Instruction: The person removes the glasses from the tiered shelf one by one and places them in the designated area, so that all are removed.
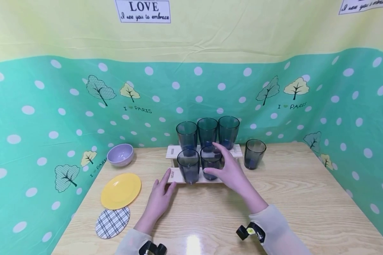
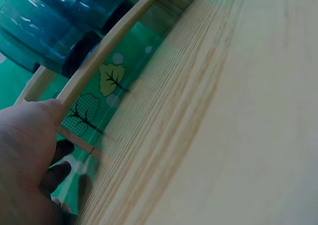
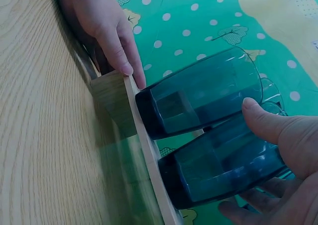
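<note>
Glossy translucent blue cups, pale wooden rack, glossy wood-grain table

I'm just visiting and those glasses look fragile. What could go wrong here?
The right hand grips a blue glass right beside its neighbour on the lower step, so the two might knock together. The wooden rack is narrow, and the left hand touches only its end, so a tug could perhaps shake the three glasses on the upper step.

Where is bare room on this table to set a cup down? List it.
Free: the light wooden tabletop right of the lone blue tumbler, and the near edge between both sleeves. Crowded: the two-tier wooden rack, and the left side with yellow plate, checked coaster, lilac bowl.
</note>
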`<state>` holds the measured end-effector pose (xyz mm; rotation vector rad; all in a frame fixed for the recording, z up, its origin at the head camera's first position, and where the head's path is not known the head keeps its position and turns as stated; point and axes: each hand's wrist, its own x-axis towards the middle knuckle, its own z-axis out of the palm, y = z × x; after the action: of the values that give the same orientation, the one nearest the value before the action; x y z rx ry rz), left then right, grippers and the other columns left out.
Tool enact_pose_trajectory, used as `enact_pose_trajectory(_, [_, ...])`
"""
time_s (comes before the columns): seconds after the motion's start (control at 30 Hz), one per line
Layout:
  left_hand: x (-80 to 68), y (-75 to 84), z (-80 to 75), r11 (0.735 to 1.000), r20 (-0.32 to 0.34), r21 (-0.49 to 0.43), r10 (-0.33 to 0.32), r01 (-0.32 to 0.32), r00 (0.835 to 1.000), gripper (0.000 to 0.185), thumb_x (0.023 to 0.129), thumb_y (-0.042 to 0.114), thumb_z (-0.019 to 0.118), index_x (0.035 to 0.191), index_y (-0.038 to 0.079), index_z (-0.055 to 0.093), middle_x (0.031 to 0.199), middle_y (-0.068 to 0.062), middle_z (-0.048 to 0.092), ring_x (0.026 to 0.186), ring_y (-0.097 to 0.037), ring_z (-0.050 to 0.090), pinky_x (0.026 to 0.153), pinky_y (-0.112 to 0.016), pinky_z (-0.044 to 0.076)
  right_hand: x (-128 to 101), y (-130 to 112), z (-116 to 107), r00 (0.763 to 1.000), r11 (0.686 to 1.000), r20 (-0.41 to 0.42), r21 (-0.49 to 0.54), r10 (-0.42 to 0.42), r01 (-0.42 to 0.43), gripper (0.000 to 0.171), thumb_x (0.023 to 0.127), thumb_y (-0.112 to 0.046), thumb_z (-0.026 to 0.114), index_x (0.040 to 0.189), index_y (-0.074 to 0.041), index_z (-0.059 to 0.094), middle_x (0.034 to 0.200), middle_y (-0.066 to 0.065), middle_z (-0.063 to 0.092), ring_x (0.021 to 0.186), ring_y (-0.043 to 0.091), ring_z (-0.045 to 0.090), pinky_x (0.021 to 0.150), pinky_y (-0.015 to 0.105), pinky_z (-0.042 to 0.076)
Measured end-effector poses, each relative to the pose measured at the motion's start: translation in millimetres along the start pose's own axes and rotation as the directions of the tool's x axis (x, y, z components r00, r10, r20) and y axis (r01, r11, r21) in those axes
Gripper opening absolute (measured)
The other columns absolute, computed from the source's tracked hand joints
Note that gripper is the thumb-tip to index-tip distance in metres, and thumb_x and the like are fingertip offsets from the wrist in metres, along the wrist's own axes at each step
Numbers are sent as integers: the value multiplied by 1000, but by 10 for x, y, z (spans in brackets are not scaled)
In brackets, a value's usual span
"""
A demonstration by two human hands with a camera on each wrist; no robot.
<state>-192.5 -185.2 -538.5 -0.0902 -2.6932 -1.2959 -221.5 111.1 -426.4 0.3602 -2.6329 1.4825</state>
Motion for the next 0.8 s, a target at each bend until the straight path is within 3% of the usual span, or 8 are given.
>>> enact_pose_trajectory(0.8, [-7,-1,-2,1000,-5,6,3,-3,1000,64,116,40,61,174,24,39,169,-14,47,158,-64,21,126,-77,22,-4,6,3,1000,1000,-6,8,12,-12,100,91,-35,95,173,-30,37,176,9,39,160,41,37,126,67,36])
